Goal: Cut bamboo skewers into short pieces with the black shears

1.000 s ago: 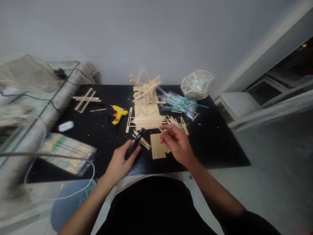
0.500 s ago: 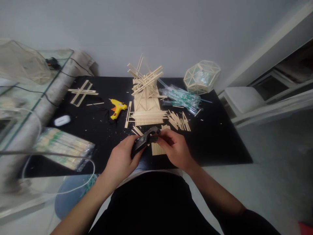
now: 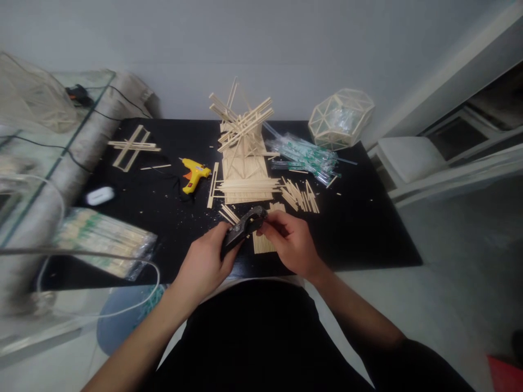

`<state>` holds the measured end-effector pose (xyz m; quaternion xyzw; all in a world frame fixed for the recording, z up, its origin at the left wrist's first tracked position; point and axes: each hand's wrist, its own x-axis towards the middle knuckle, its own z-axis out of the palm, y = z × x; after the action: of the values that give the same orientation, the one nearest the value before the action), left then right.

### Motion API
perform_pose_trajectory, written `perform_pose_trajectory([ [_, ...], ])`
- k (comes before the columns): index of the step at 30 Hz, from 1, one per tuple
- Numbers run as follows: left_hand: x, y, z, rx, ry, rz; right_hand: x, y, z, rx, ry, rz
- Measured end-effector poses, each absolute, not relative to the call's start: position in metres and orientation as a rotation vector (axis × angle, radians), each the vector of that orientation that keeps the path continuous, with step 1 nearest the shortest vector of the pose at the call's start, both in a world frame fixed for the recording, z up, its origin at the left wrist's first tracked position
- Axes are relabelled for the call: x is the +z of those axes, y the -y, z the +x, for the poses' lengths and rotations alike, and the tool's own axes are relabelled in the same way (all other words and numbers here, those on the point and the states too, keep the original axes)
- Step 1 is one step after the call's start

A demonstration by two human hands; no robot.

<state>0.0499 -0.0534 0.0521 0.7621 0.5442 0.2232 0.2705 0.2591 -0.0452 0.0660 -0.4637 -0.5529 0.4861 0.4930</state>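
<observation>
My left hand (image 3: 207, 260) is wrapped round the handles of a black hand cutter (image 3: 241, 228) with a curved jaw, held above the table's front part. At the jaw end, my right hand (image 3: 292, 242) is closed in a pinch; whatever sits between its fingertips is too small to make out. Below the right fingers lies a flat panel of pale sticks (image 3: 263, 244), partly hidden by the hand. A few short cut sticks (image 3: 229, 214) lie just beyond the cutter.
A stick-built model (image 3: 245, 163) stands mid-table. Left of it lie a yellow glue gun (image 3: 195, 175), crossed sticks (image 3: 133, 147) and a bag of wrapped chopsticks (image 3: 107, 239). To the right are cut sticks (image 3: 300, 195), plastic wrappers (image 3: 304, 155) and a polyhedron frame (image 3: 341, 120).
The view has shifted slightly, so the table appears a little higher. Both hands keep nearly the same pose, with the cutter still in the left and the right fingers by its jaw.
</observation>
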Motion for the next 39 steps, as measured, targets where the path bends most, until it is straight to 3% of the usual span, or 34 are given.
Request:
perform_pose_trajectory([
  [13, 0.04, 0.049, 0.052, 0.432, -1.621, 2.139, 0.052, 0.042, 0.255, 1.193, 1.306, -1.168],
  [23, 0.046, 0.051, 0.051, 0.52, -1.559, 2.144, 0.057, 0.045, 0.258, 1.117, 1.46, -1.175],
  [39, 0.044, 0.051, 0.046, 0.534, -1.475, 2.229, 0.064, 0.04, 0.263, 1.526, 1.371, -1.041],
])
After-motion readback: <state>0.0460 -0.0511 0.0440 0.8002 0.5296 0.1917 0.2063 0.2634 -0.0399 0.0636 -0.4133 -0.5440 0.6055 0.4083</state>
